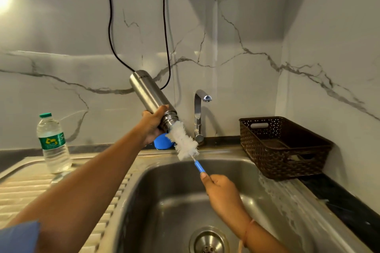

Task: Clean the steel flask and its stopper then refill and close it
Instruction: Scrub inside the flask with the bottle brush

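My left hand (151, 124) grips the steel flask (149, 93) near its threaded neck and holds it tilted, mouth down and to the right, above the sink's back rim. My right hand (221, 189) holds the blue handle of a bottle brush (184, 142). The white bristles sit just outside the flask's mouth, their top end touching it. A blue object (162, 141), possibly the stopper or cap, stands on the ledge behind the brush, partly hidden.
A steel sink (174, 201) with a drain lies below. The tap (199, 113) stands behind it. A plastic water bottle (53, 144) is on the drainboard at left. A brown woven basket (283, 146) sits at the right. Black cables hang down the marble wall.
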`<action>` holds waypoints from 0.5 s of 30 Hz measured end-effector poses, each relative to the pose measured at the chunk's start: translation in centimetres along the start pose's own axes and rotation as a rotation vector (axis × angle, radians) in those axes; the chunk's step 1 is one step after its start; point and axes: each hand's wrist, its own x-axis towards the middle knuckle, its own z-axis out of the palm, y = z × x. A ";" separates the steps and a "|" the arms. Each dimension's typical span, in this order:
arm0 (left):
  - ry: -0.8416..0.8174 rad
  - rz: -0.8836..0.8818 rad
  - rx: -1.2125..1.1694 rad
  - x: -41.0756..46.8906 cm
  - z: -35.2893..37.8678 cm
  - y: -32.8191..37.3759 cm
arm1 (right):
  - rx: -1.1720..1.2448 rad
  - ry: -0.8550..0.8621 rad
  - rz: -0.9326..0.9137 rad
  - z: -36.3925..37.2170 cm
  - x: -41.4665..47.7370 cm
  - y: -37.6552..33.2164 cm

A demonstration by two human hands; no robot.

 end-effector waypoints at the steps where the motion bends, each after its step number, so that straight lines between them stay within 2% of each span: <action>1: 0.008 -0.002 -0.020 -0.1 0.4 -0.5 | 0.056 -0.014 0.035 -0.3 0.0 0.1; 3: 0.031 -0.009 -0.044 -0.2 0.6 -1.3 | 0.184 -0.062 0.125 -1.0 -0.2 -0.1; 6: 0.063 -0.045 -0.044 -0.7 0.0 -2.7 | 0.389 -0.240 0.345 -1.8 -1.1 -1.1; 9: 0.087 -0.111 -0.041 -1.6 -1.3 -4.0 | 0.480 -0.397 0.489 -2.1 -1.7 -1.7; 11: 0.071 -0.159 -0.067 -2.3 -2.1 -4.9 | 0.501 -0.435 0.523 -2.2 -1.8 -1.9; 13: 0.064 -0.191 -0.090 -2.8 -3.0 -5.8 | 0.406 -0.386 0.484 -1.8 -1.9 -1.9; 15: 0.072 -0.212 -0.127 -3.3 -3.6 -6.6 | 0.039 -0.235 0.303 -1.2 -1.9 -1.7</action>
